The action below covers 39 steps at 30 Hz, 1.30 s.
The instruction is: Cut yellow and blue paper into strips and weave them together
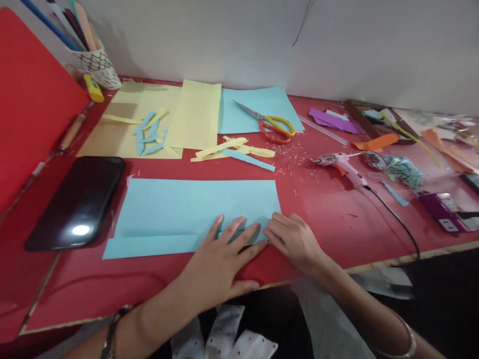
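Note:
A light blue sheet of paper (pixel 194 204) lies on the red table in front of me, its near edge folded over into a long strip. My left hand (pixel 228 259) rests on this folded edge with its fingers spread, pressing the paper right of centre. At the sheet's near right corner, my right hand (pixel 294 239) has its fingers curled together on the folded edge, pinching the paper there. The fingertips of both hands almost meet. Part of the fold is hidden under them.
A black phone (pixel 78 199) lies left of the sheet. Beyond it are yellow sheets (pixel 200 112), paper strips (pixel 239 149) and scissors (pixel 271 122) on another blue sheet (pixel 239 109). On the right lie a pink glue gun (pixel 342 164) with its cord and a purple box (pixel 445 212).

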{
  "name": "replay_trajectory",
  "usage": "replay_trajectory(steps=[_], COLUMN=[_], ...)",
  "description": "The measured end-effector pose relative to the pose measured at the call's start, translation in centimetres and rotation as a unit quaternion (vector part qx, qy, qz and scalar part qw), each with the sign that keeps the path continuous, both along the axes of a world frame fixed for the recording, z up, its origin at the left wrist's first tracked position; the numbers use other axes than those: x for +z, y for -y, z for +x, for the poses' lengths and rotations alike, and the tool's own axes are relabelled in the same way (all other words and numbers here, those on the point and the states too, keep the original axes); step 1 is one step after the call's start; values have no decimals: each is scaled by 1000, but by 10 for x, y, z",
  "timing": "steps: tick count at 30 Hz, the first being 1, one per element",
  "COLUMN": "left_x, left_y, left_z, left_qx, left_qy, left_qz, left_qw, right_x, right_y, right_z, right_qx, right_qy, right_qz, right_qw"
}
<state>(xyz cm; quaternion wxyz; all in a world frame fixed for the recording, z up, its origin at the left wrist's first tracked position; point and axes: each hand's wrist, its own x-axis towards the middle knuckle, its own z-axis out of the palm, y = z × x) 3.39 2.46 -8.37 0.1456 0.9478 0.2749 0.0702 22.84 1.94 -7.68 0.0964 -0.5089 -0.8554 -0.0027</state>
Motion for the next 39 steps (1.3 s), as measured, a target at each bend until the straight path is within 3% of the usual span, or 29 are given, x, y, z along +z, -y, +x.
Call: replay_trajectory(steps=[5, 10, 20, 23, 28, 33, 39], left_x=[3, 1, -10, -8, 1, 7, 4], left_y=[-6, -10, -6, -10, -17, -21, -18], left_z=[-13, -47, -95, -93, -67, -48, -47], left_qx=[-32, -46, 88, 124, 146, 145, 152], left_qy=[-14, -20, 18, 30, 15, -21, -15], left_qz=[-5, 28, 58, 58, 42, 50, 94], left_qw=[999, 998, 994, 990, 988, 988, 984], right_x=[1, 2, -2, -1, 6, 12, 6], right_y=[0, 0, 0, 1, 5, 9, 8], right_z=[0, 0, 1, 1, -6, -35, -73], right_qx=[0, -2, -3, -13, -46, -67, -96], right_qy=[3, 15, 17, 10, -4, 32, 13], right_qz=[-10, -15, -8, -20, -9, 20, 7], right_qw=[1000, 1000, 1000, 1000, 999, 997, 995])
